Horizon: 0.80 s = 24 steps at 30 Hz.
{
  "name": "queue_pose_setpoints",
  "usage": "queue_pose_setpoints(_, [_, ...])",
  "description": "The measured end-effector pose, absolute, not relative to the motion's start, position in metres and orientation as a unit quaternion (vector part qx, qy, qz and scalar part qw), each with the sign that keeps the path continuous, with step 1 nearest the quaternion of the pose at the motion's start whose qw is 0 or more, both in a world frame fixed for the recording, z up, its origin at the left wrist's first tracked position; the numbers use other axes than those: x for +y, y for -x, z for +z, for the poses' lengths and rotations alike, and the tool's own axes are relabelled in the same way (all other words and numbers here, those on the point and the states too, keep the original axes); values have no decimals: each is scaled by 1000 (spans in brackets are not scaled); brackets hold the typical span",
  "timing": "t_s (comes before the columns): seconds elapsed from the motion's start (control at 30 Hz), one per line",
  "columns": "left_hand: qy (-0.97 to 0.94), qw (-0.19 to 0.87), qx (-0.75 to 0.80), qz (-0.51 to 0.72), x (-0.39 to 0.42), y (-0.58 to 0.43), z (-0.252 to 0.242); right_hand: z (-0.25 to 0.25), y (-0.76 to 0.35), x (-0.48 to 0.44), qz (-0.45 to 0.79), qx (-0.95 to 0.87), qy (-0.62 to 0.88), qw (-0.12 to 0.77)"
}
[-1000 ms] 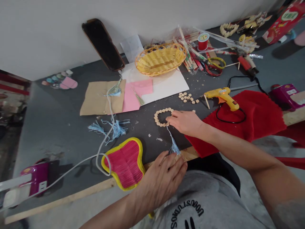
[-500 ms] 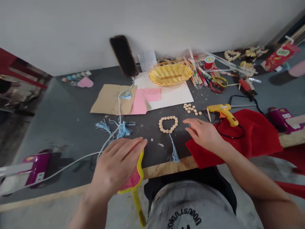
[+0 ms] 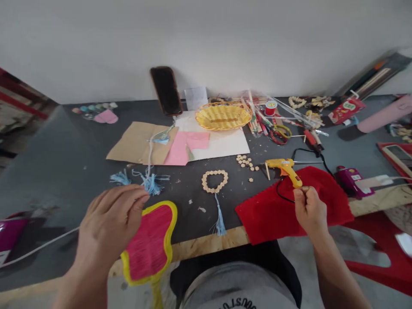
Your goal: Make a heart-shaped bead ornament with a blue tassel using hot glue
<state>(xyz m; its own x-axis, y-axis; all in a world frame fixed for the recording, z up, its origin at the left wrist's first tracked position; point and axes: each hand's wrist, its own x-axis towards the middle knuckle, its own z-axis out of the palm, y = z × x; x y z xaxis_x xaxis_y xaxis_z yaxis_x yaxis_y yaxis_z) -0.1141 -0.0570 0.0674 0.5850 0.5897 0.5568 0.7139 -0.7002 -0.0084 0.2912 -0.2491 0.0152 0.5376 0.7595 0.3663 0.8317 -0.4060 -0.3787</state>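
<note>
My left hand hovers at the left, fingers loosely curved and thumb a little apart, its tips near a blue tassel. Below it, a pink paddle-shaped fan with a yellow rim overhangs the table edge. My right hand is closed over the red cloth, fingertips at the handle end of the yellow glue gun; what they pinch, if anything, is hidden. Between the hands lies a heart-shaped ring of small wooden beads with a blue tassel hanging from its lower point.
Loose wooden pieces lie left of the glue gun. Behind are a yellow wicker basket, a leaning phone, brown paper, scissors and a thread spool. A white cable crosses the left side; a purple power block sits right.
My right hand has moved from beside the bead heart to the glue gun's handle and closed. My left hand has shifted left, uncovering the fan. The view has turned slightly right.
</note>
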Motion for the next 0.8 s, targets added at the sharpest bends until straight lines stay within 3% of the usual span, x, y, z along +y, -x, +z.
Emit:
queue_pose_setpoints(0.17, [908, 60, -335, -242, -43, 58, 75, 19, -318, -241, -52, -489, 824, 282])
queue_pose_setpoints(0.37, [959, -81, -236, -136, -26, -59, 58, 19, -325, -212, -57, -546, 775, 313])
queue_pose_setpoints(0.53, [971, -64, -231, -26, -17, -142, 39, 21, -316, -209, -38, -561, 750, 348])
queue_pose_setpoints(0.8, [977, -63, -203, -14, -10, -149, 29, 21, -321, -215, -31, -570, 732, 373])
